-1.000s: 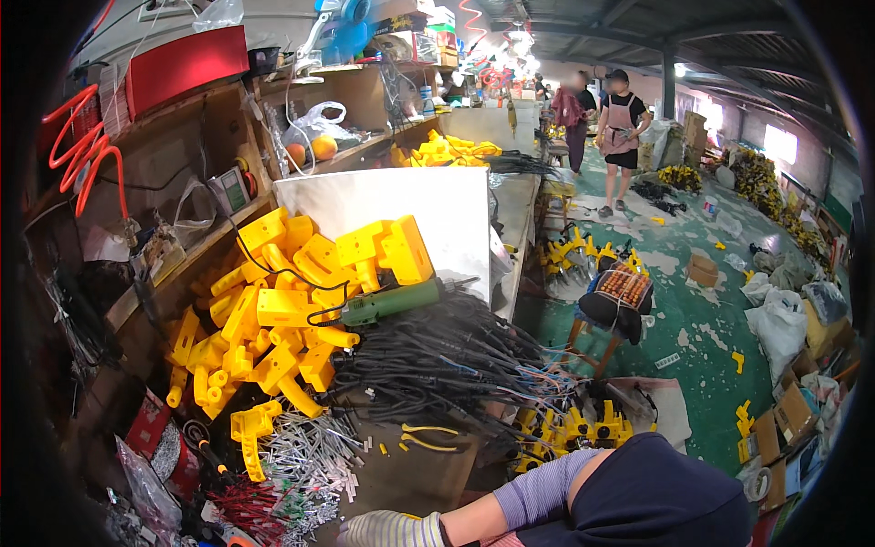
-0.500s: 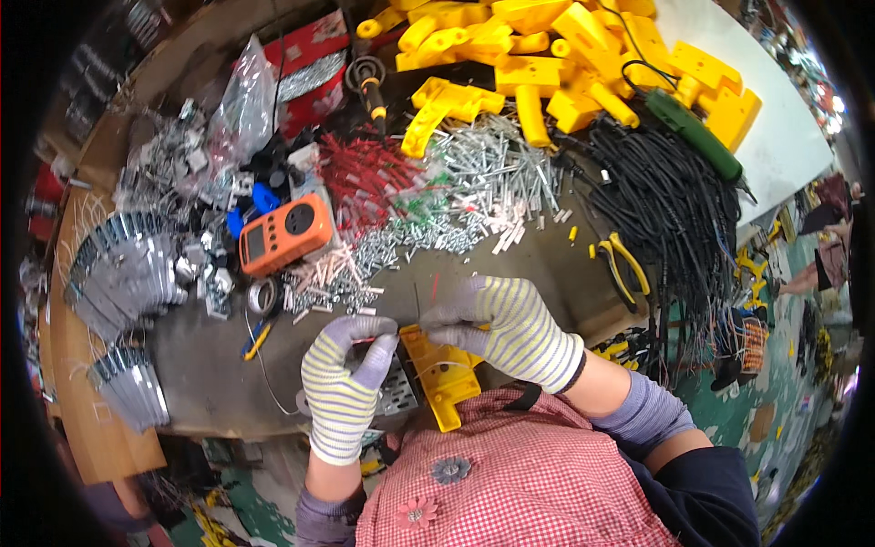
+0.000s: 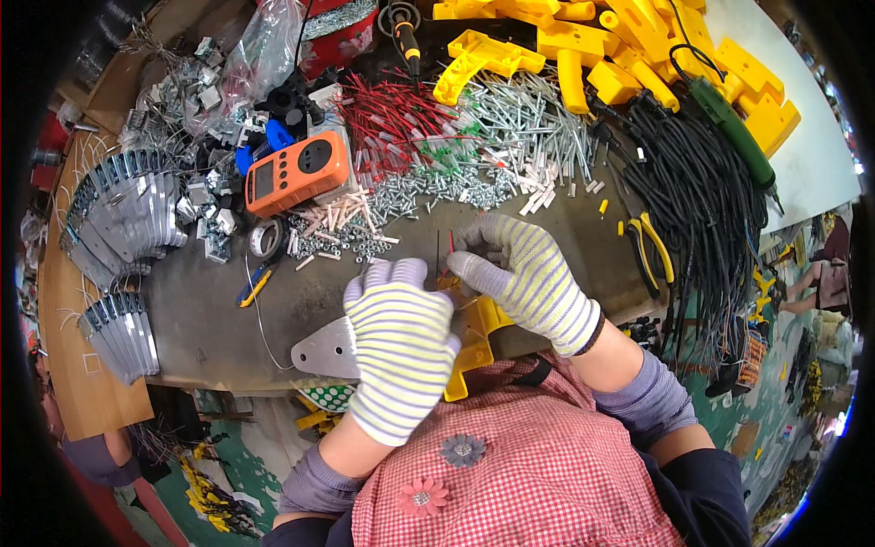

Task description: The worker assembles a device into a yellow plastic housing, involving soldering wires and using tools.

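With fingers (image 3: 478, 273) curled to a narrow gap at the thumb, holds the right hand (image 3: 538, 284) above the upper edge of the yellow housing (image 3: 476, 348), close beside a short red wire (image 3: 450, 241) and a dark wire (image 3: 438, 246), both upright. Cannot tell whether pinching the red wire or only next to it. Turns the left hand (image 3: 401, 351) back upward at the housing's left side, hiding most of its fingertips from view; cannot tell what is gripped there. Has a holed metal plate (image 3: 324, 350) jutting out leftward from under that hand. Wears striped gloves on both hands and a red checked apron (image 3: 529, 465), just below the housing. Has an orange meter (image 3: 299, 173), a tape roll (image 3: 267, 239) and loose screws (image 3: 538, 114) beyond the hands on the dark bench (image 3: 214, 333), with yellow-handled pliers (image 3: 654, 251) and black cables (image 3: 697, 182) to the right.
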`<state>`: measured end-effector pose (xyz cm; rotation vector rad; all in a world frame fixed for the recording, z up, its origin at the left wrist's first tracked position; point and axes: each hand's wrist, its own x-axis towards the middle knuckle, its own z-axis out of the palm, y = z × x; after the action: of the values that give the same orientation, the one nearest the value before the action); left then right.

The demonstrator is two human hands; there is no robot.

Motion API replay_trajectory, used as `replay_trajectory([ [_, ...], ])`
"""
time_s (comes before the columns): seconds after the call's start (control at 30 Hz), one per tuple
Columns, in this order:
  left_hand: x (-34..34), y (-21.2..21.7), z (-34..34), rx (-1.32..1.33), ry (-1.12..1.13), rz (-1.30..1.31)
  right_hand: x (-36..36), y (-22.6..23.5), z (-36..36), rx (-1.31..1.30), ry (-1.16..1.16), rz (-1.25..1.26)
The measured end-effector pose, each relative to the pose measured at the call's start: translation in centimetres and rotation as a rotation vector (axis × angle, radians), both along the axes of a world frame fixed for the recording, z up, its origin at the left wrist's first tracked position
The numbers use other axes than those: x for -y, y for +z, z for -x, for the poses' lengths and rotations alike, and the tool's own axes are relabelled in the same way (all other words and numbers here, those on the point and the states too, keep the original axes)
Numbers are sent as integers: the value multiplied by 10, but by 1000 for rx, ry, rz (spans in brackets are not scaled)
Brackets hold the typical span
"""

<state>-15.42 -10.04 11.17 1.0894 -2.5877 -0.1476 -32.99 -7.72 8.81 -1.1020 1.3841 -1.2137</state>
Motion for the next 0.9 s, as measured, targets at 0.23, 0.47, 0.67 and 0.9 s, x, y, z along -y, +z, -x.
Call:
replay_trajectory([
  [0.23,6,-21,-24,-850,208,-555,-21,24,-13,-427,26,178],
  [0.47,10,-15,-24,-855,224,-611,-16,15,-39,-538,29,219],
  [0.67,12,-17,-30,-1093,285,-522,-15,12,-41,-582,43,188],
  [0.9,8,-15,-30,-814,235,-627,-17,11,-40,-588,15,213],
])
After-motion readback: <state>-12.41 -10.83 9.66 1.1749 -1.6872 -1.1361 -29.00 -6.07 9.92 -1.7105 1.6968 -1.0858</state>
